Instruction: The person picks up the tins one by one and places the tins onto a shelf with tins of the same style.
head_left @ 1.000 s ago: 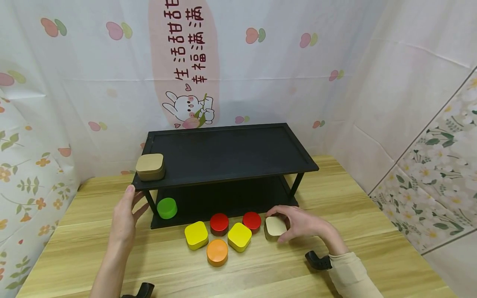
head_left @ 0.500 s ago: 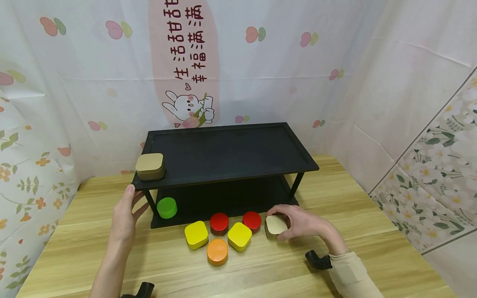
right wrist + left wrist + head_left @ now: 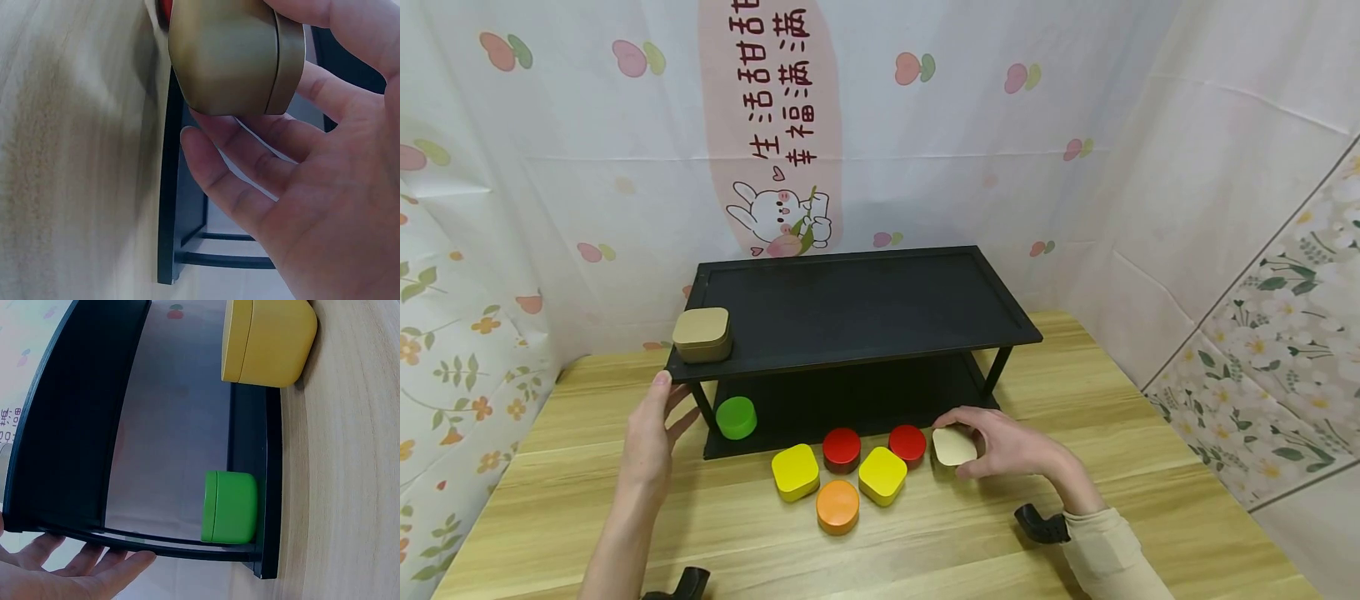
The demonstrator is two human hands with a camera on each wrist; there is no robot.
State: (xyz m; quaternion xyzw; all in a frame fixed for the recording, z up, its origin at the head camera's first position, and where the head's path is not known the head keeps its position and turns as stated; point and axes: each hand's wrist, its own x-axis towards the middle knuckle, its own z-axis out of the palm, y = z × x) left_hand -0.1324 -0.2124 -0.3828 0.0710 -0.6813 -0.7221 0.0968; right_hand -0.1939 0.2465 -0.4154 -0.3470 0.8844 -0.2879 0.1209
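Note:
In the head view my right hand [image 3: 1007, 446] grips a beige-gold square tin [image 3: 953, 447] by its sides, just in front of the shelf's right part. Fingers curve round the same tin [image 3: 225, 56] in the right wrist view; whether it touches the table cannot be told. My left hand [image 3: 651, 437] holds the left front corner of the black two-tier shelf [image 3: 865, 308], thumb at the upper board's edge and fingers beneath. Near this hand, a second beige-gold tin [image 3: 702, 337] sits on the upper board, and a green round tin [image 3: 736, 418] on the lower one.
Two red round tins [image 3: 841, 452], two yellow square tins [image 3: 795, 473] and an orange round tin [image 3: 837, 508] stand on the wooden table [image 3: 760, 558] before the shelf. A patterned cloth [image 3: 925, 150] hangs behind it.
My right hand and the beige-gold tin have shifted slightly toward the shelf. The left hand stays at the shelf corner, and the other tins have not moved.

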